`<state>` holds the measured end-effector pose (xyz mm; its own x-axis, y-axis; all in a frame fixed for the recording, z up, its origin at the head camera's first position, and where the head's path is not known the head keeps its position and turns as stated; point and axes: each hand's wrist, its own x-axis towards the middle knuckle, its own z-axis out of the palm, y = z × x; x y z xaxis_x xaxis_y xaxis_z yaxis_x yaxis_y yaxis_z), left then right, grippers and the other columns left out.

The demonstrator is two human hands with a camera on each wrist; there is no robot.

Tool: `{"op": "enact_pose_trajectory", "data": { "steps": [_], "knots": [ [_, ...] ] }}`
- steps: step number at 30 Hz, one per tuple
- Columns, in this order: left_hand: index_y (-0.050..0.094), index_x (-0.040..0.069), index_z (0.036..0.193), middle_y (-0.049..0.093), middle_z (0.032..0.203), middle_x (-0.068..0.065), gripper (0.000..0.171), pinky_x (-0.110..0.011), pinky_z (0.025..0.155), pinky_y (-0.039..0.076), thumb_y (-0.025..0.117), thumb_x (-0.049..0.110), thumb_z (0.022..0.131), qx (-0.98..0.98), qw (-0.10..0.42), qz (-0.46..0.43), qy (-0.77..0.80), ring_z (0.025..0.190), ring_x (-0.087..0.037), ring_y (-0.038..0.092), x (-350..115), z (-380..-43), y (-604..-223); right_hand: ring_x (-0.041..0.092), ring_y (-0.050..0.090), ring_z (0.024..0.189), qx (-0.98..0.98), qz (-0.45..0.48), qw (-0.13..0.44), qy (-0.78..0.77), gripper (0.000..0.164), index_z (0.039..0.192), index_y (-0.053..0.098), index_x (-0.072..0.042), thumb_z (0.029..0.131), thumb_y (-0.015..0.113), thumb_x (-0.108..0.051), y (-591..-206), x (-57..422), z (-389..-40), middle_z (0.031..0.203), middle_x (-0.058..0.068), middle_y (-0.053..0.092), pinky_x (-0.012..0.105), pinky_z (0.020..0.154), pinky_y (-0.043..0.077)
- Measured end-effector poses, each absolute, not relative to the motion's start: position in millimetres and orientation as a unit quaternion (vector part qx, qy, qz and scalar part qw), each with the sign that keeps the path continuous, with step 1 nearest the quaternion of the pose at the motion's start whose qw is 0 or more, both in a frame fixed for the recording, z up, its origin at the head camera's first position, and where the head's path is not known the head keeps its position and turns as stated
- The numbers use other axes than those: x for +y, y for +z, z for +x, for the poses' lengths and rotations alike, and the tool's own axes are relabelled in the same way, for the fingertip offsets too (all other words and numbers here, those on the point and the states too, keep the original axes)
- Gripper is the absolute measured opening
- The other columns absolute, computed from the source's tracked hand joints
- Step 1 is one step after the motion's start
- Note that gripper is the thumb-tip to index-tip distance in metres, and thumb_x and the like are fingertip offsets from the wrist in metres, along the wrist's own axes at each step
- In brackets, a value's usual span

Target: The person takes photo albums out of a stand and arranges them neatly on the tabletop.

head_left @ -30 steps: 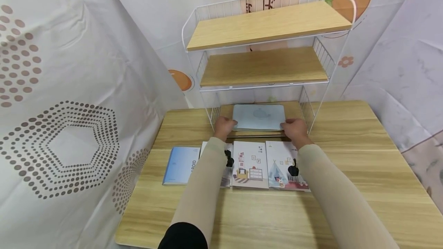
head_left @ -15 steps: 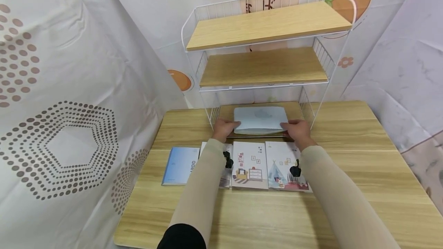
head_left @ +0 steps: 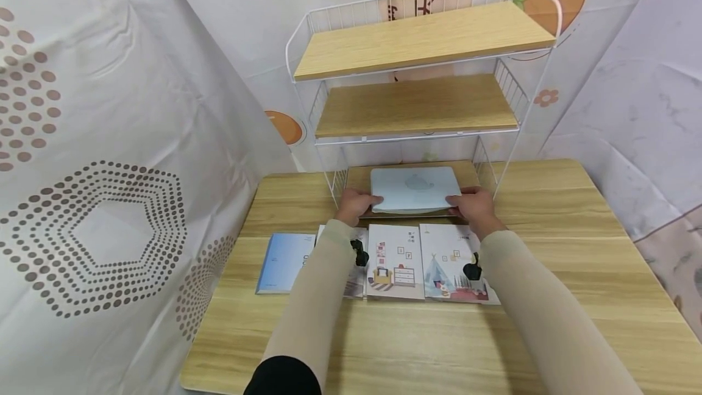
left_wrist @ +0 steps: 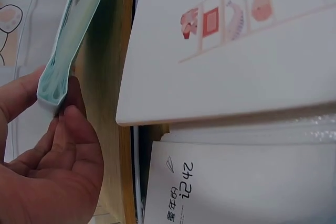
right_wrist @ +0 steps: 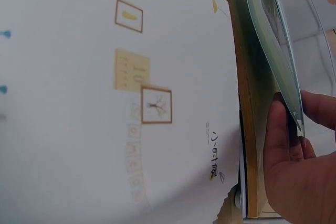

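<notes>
A pale blue notebook (head_left: pixel 415 188) lies over the lowest shelf board of the rack, between my two hands. My left hand (head_left: pixel 353 205) pinches its left front corner. In the left wrist view, the thumb is on one face of the notebook (left_wrist: pixel 71 45) and curled fingers are on the other. My right hand (head_left: pixel 475 207) grips the opposite corner, with the notebook's edge (right_wrist: pixel 275 56) between thumb and fingers in the right wrist view. Whether the notebook touches the board along its back edge I cannot tell.
A white wire rack carries a top board (head_left: pixel 425 38), a middle board (head_left: pixel 417 105) and a lowest board (head_left: pixel 359 175). In front lie a blue notebook (head_left: pixel 282 264) and white notebooks with a furniture drawing (head_left: pixel 396 267) and a tent drawing (head_left: pixel 451 261). My left forearm partly covers another.
The pale blue notebook has come slightly forward and right with both hands. Half a second ago its cover bulged upward; now it looks flatter. My right hand has shifted a little right.
</notes>
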<state>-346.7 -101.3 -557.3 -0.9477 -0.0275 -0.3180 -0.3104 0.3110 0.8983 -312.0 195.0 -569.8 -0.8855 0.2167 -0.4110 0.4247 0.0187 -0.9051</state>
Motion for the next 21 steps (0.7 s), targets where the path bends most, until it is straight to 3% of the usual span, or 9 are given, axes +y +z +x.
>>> {"op": "enact_pose_trajectory", "data": {
  "steps": [9,15,21],
  "knots": [
    [0.071,0.004,0.103,0.068,0.085,-0.003,0.029,-0.04,0.083,0.06,0.087,0.02,0.085,0.811,0.13,-0.083,0.565,0.077,-0.018,0.064,-107,-344,-558,0.02,0.069,0.092,0.712,0.215,0.075,-0.664,0.073,0.155,0.034,-0.002,0.095,0.074,-0.01,-566,197,-309,0.144,0.022,0.046,0.032,0.092,0.062],
    [0.069,0.002,0.115,0.07,0.094,-0.006,0.04,-0.033,0.079,0.06,0.086,0.022,0.086,0.816,0.135,-0.081,0.557,0.08,-0.017,0.066,-106,-340,-555,0.024,0.067,0.1,0.712,0.201,0.076,-0.668,0.074,0.157,0.032,-0.004,0.095,0.073,-0.009,-563,201,-303,0.14,0.021,0.049,0.031,0.091,0.062],
    [0.072,0.006,0.11,0.071,0.1,-0.007,0.033,-0.03,0.078,0.059,0.086,0.024,0.086,0.822,0.148,-0.069,0.545,0.086,-0.02,0.066,-105,-333,-547,0.025,0.066,0.108,0.717,0.173,0.099,-0.668,0.075,0.159,0.03,-0.005,0.097,0.072,-0.013,-558,207,-293,0.142,0.022,0.05,0.03,0.093,0.061]
  ]
}}
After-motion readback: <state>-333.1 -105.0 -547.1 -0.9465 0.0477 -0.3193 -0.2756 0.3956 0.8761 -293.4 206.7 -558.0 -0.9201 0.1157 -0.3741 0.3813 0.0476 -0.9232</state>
